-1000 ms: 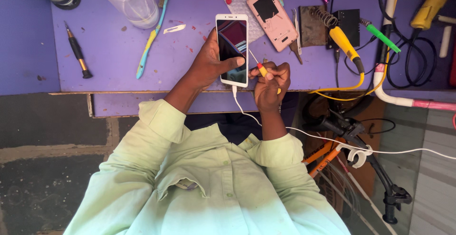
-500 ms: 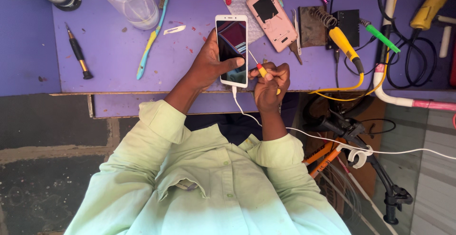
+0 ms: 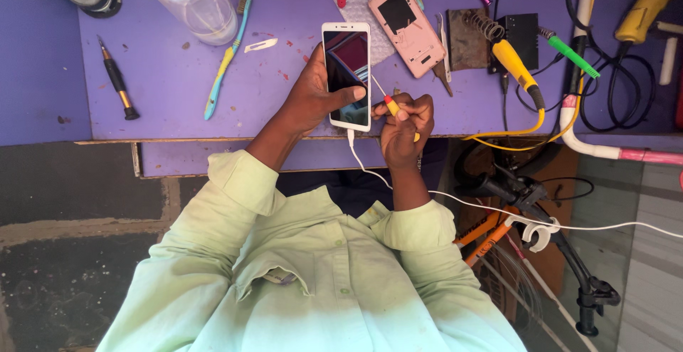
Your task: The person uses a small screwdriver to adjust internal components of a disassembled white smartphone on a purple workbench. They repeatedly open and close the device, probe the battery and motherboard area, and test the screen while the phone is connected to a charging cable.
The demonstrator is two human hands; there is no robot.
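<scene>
The white smartphone (image 3: 346, 74) is lying face up on the purple workbench (image 3: 163, 88), near its front edge, with a white cable (image 3: 370, 167) running out of its lower end toward the person. The left hand (image 3: 316, 92) is closing around the phone's left side, thumb pressing across the lower screen, pinning it flat. The right hand (image 3: 404, 128) is sitting just right of the phone's lower corner, fingers curled tight around a small red-and-yellow screwdriver (image 3: 393, 106) whose thin tip is angling up toward the phone's right edge; contact at the tip is too small to tell.

Around the phone: a pink phone back cover (image 3: 407, 17) is lying up and to the right, a yellow-handled soldering iron (image 3: 516, 67) further right, a blue toothbrush (image 3: 226, 56) and a black screwdriver (image 3: 117, 81) to the left, a clear plastic bottle (image 3: 191, 0) up-left.

Judgement on technique: the left thumb should be keeping steady downward pressure so the phone is not sliding, and the tip should be working shallow and slow along the edge, clear of the glass and the plugged cable.
</scene>
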